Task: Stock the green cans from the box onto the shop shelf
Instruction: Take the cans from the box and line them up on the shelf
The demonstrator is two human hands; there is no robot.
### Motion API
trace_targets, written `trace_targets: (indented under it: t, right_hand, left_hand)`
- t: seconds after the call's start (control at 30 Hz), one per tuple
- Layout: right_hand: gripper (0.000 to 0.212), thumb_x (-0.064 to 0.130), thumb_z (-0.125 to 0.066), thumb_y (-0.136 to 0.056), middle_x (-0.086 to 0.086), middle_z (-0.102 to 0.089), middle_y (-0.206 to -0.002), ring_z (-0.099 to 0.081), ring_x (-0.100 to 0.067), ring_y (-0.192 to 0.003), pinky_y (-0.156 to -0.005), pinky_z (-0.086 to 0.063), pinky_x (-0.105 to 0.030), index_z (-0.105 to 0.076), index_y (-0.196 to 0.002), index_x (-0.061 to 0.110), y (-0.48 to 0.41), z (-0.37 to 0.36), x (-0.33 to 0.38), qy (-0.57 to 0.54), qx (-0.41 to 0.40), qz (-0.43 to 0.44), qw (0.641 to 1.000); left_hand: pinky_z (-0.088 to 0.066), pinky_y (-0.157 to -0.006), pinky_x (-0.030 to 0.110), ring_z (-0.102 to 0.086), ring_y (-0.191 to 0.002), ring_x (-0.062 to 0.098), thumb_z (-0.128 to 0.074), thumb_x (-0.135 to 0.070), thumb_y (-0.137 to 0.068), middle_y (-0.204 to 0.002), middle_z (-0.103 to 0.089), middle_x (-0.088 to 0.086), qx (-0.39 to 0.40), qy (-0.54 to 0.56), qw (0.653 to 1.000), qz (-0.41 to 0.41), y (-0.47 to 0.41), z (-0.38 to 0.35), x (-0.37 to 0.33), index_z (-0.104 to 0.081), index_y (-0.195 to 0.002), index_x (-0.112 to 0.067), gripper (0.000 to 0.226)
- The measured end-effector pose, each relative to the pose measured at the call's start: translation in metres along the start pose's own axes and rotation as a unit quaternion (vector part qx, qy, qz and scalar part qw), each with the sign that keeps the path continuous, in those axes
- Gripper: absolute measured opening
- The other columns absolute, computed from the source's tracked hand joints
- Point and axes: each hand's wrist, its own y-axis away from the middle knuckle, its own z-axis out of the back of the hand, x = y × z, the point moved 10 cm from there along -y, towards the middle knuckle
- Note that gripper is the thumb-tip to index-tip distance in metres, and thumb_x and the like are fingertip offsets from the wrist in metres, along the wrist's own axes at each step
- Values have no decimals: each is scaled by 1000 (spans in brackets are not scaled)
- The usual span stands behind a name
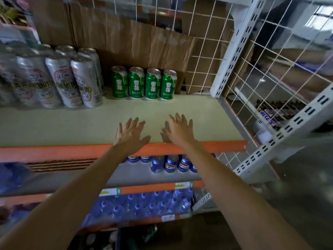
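Your left hand point(130, 135) and right hand point(180, 131) spread wide and empty over the front of the shelf point(72, 127), holding nothing. Four green cans point(144, 83) stand upright in a row beyond your hands, against the back. Full, they would likely be heavy, stiff but dentable, smooth-sided: grip each round its middle.

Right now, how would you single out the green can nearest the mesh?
Start at the cream shelf with the orange edge. At its back, right of the tall silver cans, stand four green cans. It is the rightmost green can, beside the white wire mesh.
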Motion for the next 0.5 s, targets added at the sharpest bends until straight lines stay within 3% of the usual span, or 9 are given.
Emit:
trace_targets:
  t: [0.23,0.33,0.4,0.5]
  right_hand:
    - [56,42,-31,-99,-14,-16,-156,-12,-32,-144,-114,-4,-53,-21,-148,17,55,-1,19,34,-68,96,992]
    - [56,41,-33,-95,-19,-33,-149,-33,-36,-137,-111,-20,-55,-37,-143,13,90,-2,34,64,-129,176,974]
    - [56,36,-42,-91,-21,-37,-146,-37,-38,-134,-109,-25,-56,-41,-141,11,111,-15,38,46,-120,202,971]
    - [60,31,-48,-87,-22,-33,-148,-32,-40,-136,-109,-22,-57,-39,-142,9,139,-34,46,27,-98,237,966]
  left_hand:
    - [3,-116,49,1,-146,24,-48,-43,-93,-158,-5,6,-89,-3,996,27,49,8,-17,-21,-147,-20,65]
    - [3,-115,50,0,-146,27,-52,-40,-91,-158,-4,9,-155,-12,987,49,87,4,-16,-24,-147,-18,66]
    - [1,-115,51,-1,-146,28,-55,-38,-89,-158,-4,9,-176,-8,982,72,115,-5,-11,-24,-147,-17,68]
    - [-1,-115,50,-3,-146,28,-56,-37,-89,-158,-5,9,-178,-6,978,111,156,-20,-1,-21,-148,-17,72]
